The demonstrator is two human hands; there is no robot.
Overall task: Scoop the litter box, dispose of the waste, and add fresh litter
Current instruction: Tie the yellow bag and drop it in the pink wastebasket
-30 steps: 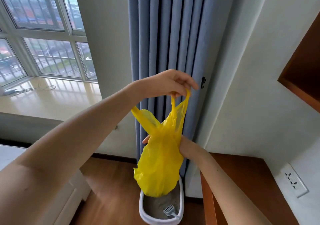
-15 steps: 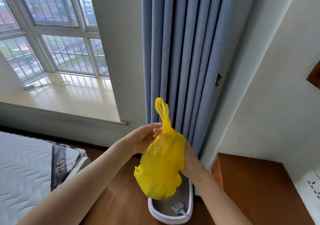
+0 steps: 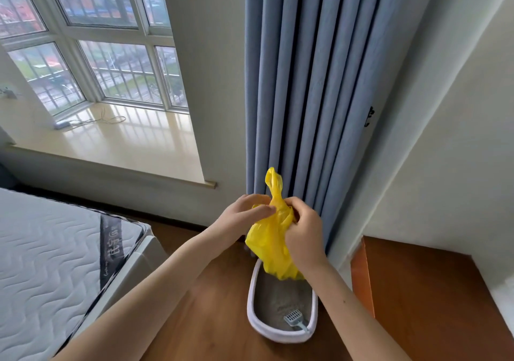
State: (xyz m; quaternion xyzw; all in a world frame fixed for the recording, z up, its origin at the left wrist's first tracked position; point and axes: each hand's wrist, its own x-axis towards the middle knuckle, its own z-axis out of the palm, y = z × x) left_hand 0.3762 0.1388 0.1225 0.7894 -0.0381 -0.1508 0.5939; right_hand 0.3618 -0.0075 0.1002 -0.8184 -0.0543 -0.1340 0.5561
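Both my left hand point(image 3: 244, 216) and right hand point(image 3: 304, 230) are gripping the thin yellow plastic waste bag point(image 3: 271, 238) at its neck. I'm probably tying it; binning comes next, then fresh litter.

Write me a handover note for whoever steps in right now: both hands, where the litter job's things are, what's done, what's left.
Left hand: grips the neck of the yellow bag from the left.
Right hand: grips the same neck from the right; one handle loop sticks up between the hands.
Bag hangs in the air above the far end of the litter box, which sits on the wood floor by the blue curtain.
Scoop lies in the litter at the near end.
Done: the bag's mouth is gathered.
Left: finish the tie, bin the bag, add fresh litter.
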